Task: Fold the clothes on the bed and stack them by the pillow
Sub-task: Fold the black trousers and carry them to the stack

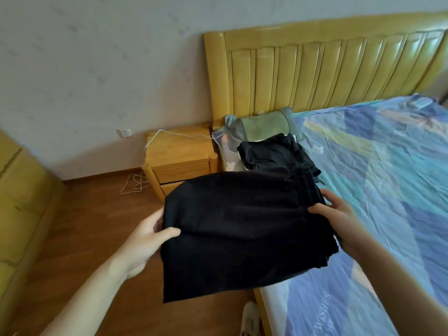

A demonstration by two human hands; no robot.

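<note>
We view a bedroom from above and behind the person's two forearms. The largest element is the bed (388, 190), dressed in a blue, patterned sheet and running away to the right. At its far end rises a yellow slatted headboard (327, 69) set against a pale wall (97, 57). Brown wooden flooring (97, 226) fills the lower left.

Held in mid-air over the near left edge of the bed, we see a folded black garment (242, 226); its lower left corner hangs out over the floor. The left hand (145, 238) grips the garment's left edge, thumb pressed on the upper surface and fingers hidden beneath the cloth. The right hand (339, 214) grips the right edge, where a gathered band shows, thumb on top and fingers curled around the far side.

Beyond the garment, a stack of folded dark clothes (274, 154) lies on the bed, touching a small grey-green pillow (264, 127) that rests against the foot of the headboard.

To the left of the bed stands a yellow wooden nightstand (179, 158). A white cable (169, 134) crosses its top and coils on the floor in front. A wall socket (124, 132) sits just left of the nightstand. A pale shoe (249, 318) lies on the floor beside the bed frame.
</note>
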